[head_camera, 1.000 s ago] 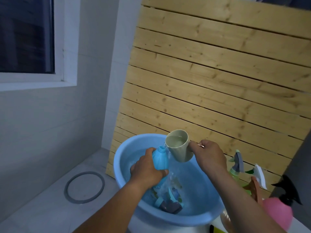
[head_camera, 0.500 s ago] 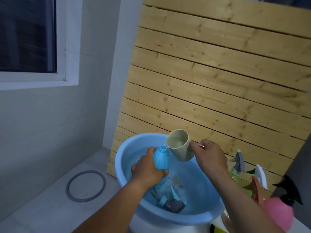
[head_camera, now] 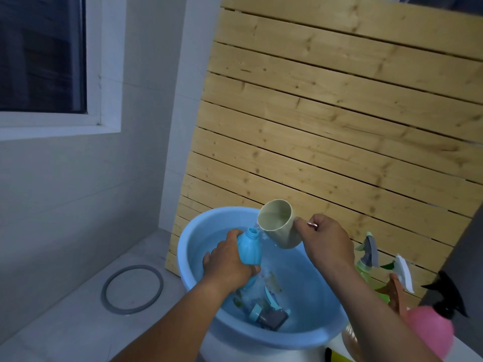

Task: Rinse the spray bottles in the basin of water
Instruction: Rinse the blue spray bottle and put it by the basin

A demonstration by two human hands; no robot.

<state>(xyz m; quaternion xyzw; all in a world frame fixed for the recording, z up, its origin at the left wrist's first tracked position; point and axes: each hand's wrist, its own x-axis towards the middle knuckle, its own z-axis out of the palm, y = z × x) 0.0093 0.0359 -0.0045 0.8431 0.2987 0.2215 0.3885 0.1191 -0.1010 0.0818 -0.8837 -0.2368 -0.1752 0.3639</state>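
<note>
Head view: watered cup [head_camera: 277, 223] over blue bottle [head_camera: 249, 247].

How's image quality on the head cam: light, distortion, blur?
Head view: dim, bluish light, no hard shadows or glare; wide-angle bowing curves the pale wooden slat panel; the pink round spray bottle at the edge is soft; poured water by the light blue plastic bottle is smeared.

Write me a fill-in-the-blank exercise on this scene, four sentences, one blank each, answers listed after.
1. The left hand grips a capless ____ bottle over the basin.
2. The right hand tilts a beige ____ toward the bottle's open neck.
3. A loose spray head lies in the ____.
4. The pink bottle has a ____ spray head.

Answers: blue; cup; basin; black
</note>
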